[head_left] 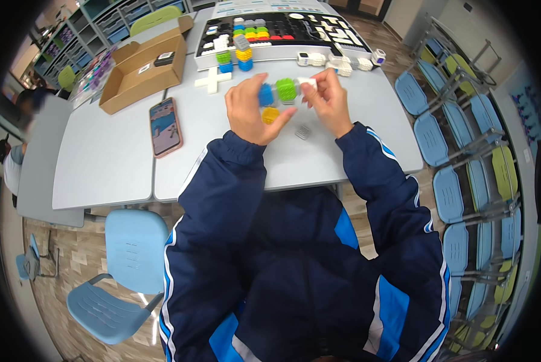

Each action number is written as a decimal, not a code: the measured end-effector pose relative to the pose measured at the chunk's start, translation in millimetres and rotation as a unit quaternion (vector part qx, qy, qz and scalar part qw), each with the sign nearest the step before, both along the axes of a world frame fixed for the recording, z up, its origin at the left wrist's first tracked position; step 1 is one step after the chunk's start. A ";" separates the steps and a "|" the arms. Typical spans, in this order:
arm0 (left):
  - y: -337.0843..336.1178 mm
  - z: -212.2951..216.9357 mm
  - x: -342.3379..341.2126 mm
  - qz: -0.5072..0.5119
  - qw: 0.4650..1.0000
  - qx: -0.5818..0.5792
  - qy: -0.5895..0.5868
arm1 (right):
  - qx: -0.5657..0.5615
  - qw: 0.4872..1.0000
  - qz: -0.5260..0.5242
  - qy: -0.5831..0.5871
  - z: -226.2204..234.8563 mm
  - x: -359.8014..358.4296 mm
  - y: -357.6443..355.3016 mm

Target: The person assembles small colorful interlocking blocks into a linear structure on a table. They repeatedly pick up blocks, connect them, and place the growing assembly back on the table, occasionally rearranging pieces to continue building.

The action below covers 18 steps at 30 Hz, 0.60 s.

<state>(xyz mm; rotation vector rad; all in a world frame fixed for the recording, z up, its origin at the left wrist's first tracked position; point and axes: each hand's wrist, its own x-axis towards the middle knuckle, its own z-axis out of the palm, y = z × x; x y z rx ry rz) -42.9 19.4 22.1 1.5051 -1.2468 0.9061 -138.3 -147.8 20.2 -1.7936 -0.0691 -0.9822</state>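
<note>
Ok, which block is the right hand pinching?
The white block, between the thumb and fingers of the right hand. The green block sits just left of it; the blue block is by the left hand.

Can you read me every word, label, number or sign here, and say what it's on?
Nothing here is legible.
White label in the cardboard box: too small to read.
Printed white panel behind the block tray: too small to read.
Phone screen: shows a picture; any words are too small.

Blocks (287, 89): held over table (113, 163), upper centre
Phone (165, 127): laid left of blocks
Box (145, 82): set behind phone, upper left
</note>
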 end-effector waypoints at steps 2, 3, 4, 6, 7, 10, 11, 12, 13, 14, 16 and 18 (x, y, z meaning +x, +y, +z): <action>-10.0 -10.4 -3.3 -0.047 0.998 0.039 -0.012 | 0.046 0.998 0.024 0.033 -10.9 -20.2 5.9; -11.5 -12.9 -2.0 -0.066 0.996 0.060 -0.022 | 0.070 0.996 0.040 0.044 -16.5 -23.3 9.8; -11.9 -15.9 -3.0 -0.062 0.994 0.075 -0.051 | 0.148 0.982 0.093 0.069 -19.6 -28.7 10.4; -10.6 -18.4 -2.4 -0.074 0.991 0.097 -0.058 | 0.171 0.976 0.113 0.077 -17.1 -32.0 14.7; -9.1 -19.5 -4.5 -0.081 0.989 0.109 -0.060 | 0.184 0.972 0.122 0.082 -17.1 -34.3 18.4; -5.8 -12.5 -12.8 -0.082 0.987 0.120 -0.074 | 0.084 0.991 0.077 0.069 -21.1 -28.0 23.3; -6.4 -13.8 -13.5 -0.081 0.987 0.117 -0.077 | 0.081 0.990 0.083 0.080 -22.9 -28.2 21.9; -7.4 -15.1 -13.2 -0.080 0.987 0.111 -0.081 | 0.077 0.989 0.089 0.090 -24.7 -28.0 19.7; -8.2 -15.4 -13.2 -0.079 0.988 0.106 -0.085 | 0.073 0.988 0.095 0.101 -26.8 -27.1 17.5; -8.0 -15.1 -13.8 -0.078 0.987 0.114 -0.076 | 0.084 0.986 0.101 0.101 -29.5 -24.2 14.8; -6.9 -15.4 -17.3 -0.078 0.987 0.129 -0.055 | 0.105 0.983 0.112 0.104 -33.5 -20.5 11.7; -7.9 -18.3 -15.2 -0.095 0.986 0.126 -0.044 | 0.164 0.970 0.138 0.114 -34.9 -21.0 14.0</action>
